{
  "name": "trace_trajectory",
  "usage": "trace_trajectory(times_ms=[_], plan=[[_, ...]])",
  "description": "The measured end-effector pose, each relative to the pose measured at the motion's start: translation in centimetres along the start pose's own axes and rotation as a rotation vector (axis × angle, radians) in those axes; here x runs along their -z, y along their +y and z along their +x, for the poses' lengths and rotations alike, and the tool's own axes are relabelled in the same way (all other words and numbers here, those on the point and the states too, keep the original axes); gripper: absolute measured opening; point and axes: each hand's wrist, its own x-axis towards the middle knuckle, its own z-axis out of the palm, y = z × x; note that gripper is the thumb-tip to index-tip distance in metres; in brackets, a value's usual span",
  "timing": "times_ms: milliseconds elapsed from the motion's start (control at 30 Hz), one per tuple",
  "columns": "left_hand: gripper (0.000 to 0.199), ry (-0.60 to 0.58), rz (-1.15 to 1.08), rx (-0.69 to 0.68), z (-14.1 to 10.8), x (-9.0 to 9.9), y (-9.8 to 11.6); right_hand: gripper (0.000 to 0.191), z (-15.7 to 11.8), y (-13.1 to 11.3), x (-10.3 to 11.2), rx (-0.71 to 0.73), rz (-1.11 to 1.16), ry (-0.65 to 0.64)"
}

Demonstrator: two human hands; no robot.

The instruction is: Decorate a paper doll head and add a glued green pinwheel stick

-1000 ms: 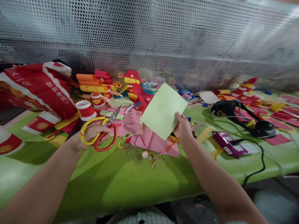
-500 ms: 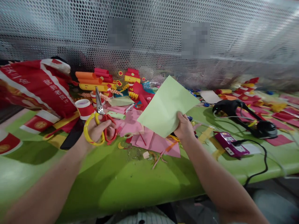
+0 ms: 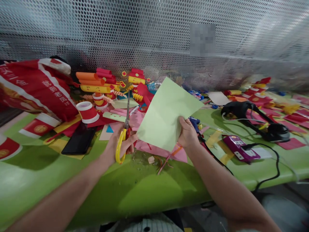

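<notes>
A pale green sheet of paper is tilted above the table, pinched at its lower right edge by my right hand. My left hand is closed around a pair of scissors with yellow and red handles, their blades pointing up and away. The fingertips of that hand come close to the sheet's lower left corner; whether they touch it I cannot tell. Beneath the sheet lie pink papers and small scraps. A blue glue gun shows partly behind my right hand.
On the left are red paper cups, a black phone and a red bag. Paper figures stand at the back before a perforated metal wall. To the right lie a purple power strip with cords and a black headset-like device.
My left hand has moved right with the scissors, close to the sheet, uncovering the phone. The scissors have turned more edge-on. The green sheet has shifted slightly left.
</notes>
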Motion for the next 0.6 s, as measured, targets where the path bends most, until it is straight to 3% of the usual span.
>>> trace_trajectory(times_ms=[167,400,500,600], plan=[[0.033,0.113,-0.050,-0.026,0.2,-0.8,-0.3,0.015,-0.5,0.1,0.1,-0.062,-0.006,-0.026],[0.028,0.236,0.030,-0.119,0.3,-0.7,0.0,0.036,-2.2,0.4,-0.3,-0.240,-0.110,-0.204],[0.029,0.203,0.112,-0.100,0.4,-0.1,-0.2,0.032,-2.1,0.5,-0.3,-0.177,-0.117,-0.178],[0.027,0.176,0.348,-0.097,0.6,1.1,-0.4,0.025,-1.3,0.0,-0.3,-0.039,-0.060,-0.138]])
